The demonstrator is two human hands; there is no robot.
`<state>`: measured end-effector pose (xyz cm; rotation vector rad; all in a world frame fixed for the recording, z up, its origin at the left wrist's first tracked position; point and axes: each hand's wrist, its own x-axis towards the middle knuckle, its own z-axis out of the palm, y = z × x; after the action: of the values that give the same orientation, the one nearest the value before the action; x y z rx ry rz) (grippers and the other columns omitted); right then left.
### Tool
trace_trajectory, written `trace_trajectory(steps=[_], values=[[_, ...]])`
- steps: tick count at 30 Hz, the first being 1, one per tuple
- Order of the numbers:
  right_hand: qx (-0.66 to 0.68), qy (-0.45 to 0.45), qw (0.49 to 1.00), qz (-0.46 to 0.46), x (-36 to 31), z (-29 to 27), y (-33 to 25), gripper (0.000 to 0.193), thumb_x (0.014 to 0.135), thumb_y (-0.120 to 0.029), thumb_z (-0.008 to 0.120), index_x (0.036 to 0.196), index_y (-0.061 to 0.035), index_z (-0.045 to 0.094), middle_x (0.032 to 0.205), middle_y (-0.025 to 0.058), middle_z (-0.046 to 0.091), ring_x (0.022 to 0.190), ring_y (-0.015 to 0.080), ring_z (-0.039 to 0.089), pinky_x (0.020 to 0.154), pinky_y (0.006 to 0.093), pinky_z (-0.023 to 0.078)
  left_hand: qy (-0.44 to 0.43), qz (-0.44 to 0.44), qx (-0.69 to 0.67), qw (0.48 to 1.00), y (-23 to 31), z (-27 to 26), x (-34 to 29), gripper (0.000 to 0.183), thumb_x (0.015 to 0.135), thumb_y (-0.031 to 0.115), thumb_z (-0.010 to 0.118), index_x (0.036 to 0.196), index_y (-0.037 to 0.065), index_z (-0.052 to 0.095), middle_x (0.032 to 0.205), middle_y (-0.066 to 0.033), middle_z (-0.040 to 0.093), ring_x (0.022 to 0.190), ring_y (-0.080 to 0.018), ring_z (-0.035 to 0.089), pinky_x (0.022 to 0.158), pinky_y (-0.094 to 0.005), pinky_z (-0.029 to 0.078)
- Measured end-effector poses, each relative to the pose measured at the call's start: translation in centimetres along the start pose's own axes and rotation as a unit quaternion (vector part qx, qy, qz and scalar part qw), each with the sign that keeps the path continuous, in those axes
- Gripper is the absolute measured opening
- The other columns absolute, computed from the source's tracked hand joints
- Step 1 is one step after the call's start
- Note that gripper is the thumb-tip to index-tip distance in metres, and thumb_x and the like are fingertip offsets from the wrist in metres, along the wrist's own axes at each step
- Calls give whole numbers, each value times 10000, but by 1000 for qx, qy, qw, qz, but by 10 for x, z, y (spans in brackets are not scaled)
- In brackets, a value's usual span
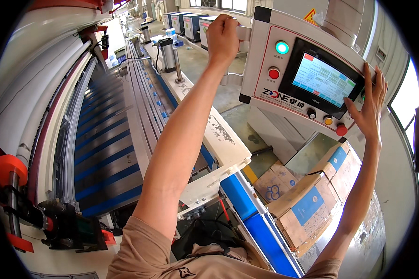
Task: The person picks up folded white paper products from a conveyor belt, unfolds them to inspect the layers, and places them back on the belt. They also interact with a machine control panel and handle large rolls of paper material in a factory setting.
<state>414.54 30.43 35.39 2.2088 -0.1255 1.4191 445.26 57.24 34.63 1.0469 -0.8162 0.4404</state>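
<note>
A white control panel (261, 69) with a red-lined front hangs tilted at the upper right. Its lit touchscreen (325, 79) shows a pale page with coloured blocks. My left hand (223, 39) is closed around the metal handle (233, 79) on the panel's left side. At the opposite edge, my right hand (370, 104) has its fingers stretched up along the border, its thumb by the screen's lower right corner. Left of the screen are a glowing green button (281, 47) and a red button (274, 73). Below it sit a black knob (311, 113), a yellow button (328, 120) and a red mushroom button (341, 129).
A large machine with rollers and a slatted metal bed with blue strips (107, 153) fills the left. A blue belt (260, 232) runs beside its cream frame (223, 139). Cardboard boxes (307, 209) are stacked at lower right. Several cabinets (193, 25) line the back.
</note>
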Motion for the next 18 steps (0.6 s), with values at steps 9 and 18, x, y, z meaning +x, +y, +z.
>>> trace_trajectory(steps=[9, 18], values=[[-1, 7, 1000, -4, -1, 3, 2, 943, 763, -337, 746, 1569, -319, 258, 1621, 162, 175, 1507, 397, 155, 1198, 650, 80, -4, 0, -6, 1000, 1, 0, 0, 260, 922, 149, 499, 789, -43, 613, 543, -57, 545, 411, -140, 531, 418, -326, 453], [2, 3, 1000, 0, 0, 1, 2, 945, 758, -337, 749, 1569, -312, 264, 1618, 162, 180, 1508, 395, 151, 1203, 642, 76, -2, -3, 3, 1000, 2, 1, -1, 266, 923, 158, 498, 793, -41, 618, 540, -51, 541, 416, -140, 530, 417, -328, 446]])
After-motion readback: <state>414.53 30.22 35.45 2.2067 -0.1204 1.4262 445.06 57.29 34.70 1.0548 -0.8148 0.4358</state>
